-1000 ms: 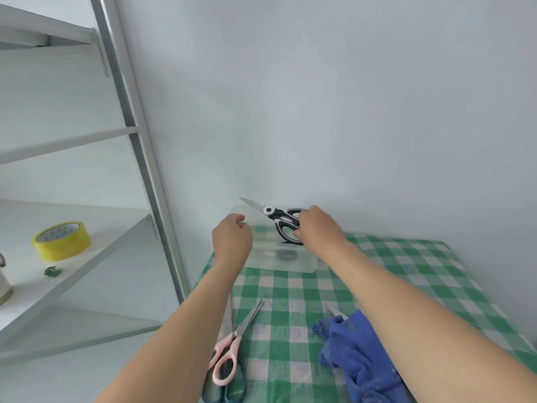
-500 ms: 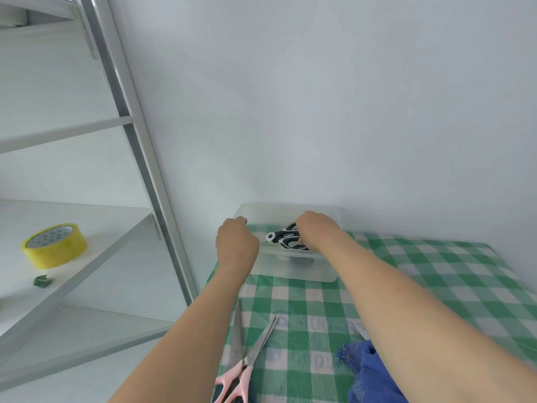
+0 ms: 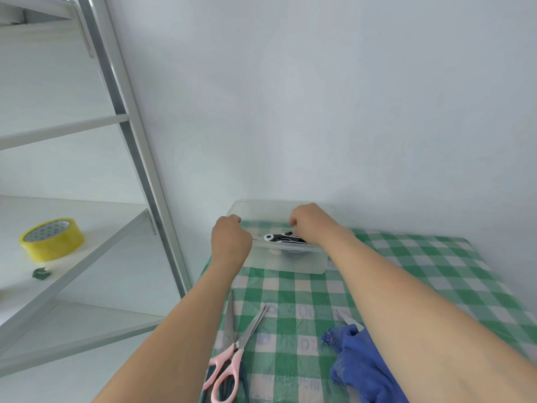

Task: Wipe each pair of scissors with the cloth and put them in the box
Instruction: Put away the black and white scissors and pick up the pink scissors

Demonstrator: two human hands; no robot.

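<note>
The right hand (image 3: 311,225) reaches into the clear plastic box (image 3: 290,264), fingers curled down onto the handles of the black-and-white scissors (image 3: 282,237). These lie inside the box, their blade pointing away from those fingers toward the left hand (image 3: 231,242). The left hand's fingers are curled round the box's left rim. Well short of both sets of fingers, on the green checked tablecloth (image 3: 421,257), lie the pink-handled scissors (image 3: 232,353) under the left forearm and the blue cloth (image 3: 360,367) under the right.
</note>
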